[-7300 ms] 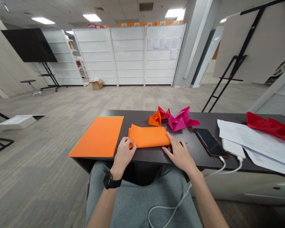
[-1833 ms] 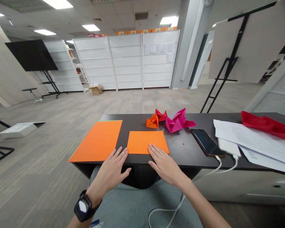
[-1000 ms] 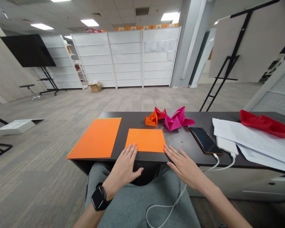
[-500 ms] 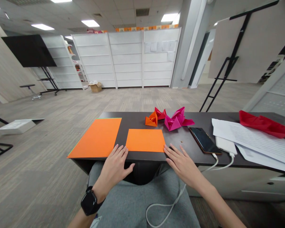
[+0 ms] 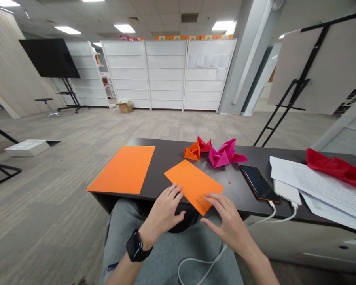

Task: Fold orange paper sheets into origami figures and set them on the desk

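A folded orange paper lies turned at an angle on the dark table, one corner hanging past the near edge. My left hand is open with fingers stretched flat, its tips touching the paper's near-left edge. My right hand is open too, its fingers resting on the paper's near corner. A black watch is on my left wrist.
A larger orange sheet lies to the left. Small orange, red and pink folded paper shapes sit behind. A black phone, a white charger with cable, printed papers and red paper lie to the right.
The folded orange paper has been rotated from square-on to a diagonal, and slid toward me so a corner overhangs the edge. Both hands moved onto its near edges.
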`<state>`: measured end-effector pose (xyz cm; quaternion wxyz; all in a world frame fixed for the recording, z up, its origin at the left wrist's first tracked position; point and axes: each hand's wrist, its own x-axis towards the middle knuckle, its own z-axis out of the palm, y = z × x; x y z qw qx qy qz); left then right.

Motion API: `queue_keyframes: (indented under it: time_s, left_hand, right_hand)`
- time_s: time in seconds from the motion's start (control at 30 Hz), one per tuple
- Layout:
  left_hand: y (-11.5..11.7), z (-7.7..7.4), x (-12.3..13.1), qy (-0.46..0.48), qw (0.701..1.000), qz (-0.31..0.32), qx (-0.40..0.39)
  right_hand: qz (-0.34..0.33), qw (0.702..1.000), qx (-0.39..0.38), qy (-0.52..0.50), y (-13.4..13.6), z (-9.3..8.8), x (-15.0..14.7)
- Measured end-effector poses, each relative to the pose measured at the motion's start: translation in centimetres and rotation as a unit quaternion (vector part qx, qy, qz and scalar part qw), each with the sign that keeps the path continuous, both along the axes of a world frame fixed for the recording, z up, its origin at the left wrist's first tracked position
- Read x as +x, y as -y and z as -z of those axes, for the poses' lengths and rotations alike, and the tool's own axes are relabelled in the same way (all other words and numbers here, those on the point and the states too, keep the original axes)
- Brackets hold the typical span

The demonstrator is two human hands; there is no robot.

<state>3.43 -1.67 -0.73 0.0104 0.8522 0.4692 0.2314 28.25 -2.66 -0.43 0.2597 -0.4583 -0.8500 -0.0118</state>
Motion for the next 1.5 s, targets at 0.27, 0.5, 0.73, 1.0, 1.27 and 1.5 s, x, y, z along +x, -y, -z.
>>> queue_keyframes:
  time_s: [0.27,0.5,0.73,1.0,1.27,1.5]
  left_hand:
    - [-0.5,-0.7,-0.5,-0.023,0.999,-0.007,0.022]
    - [-2.5,-1.0,-2.1,0.013,0.995,0.101,-0.009]
    - [-2.2,-1.4,-3.4,0.17,0.977,0.087,-0.097]
    - [-2.2,-2.0,-5.3,0.233,0.956,0.115,-0.133]
    - [-2.6,0.0,-3.4,0.152,0.975,0.154,-0.046]
    - [-2.7,-1.6,-2.7,0.269,0.952,-0.033,-0.141]
  right_hand:
    - [-0.027,0.997,-0.043,0.065,-3.0,1.3,0.5]
    - [-0.015,0.998,-0.032,0.051,-2.5,1.1,0.5]
    - [-0.027,0.998,-0.036,0.039,-2.6,1.4,0.8]
    - [-0.022,0.998,-0.042,0.031,-2.6,1.2,0.6]
    - [-0.052,0.995,-0.077,-0.031,-2.6,0.8,1.5]
    - [-0.039,0.961,-0.193,-0.192,-5.6,-2.4,0.9]
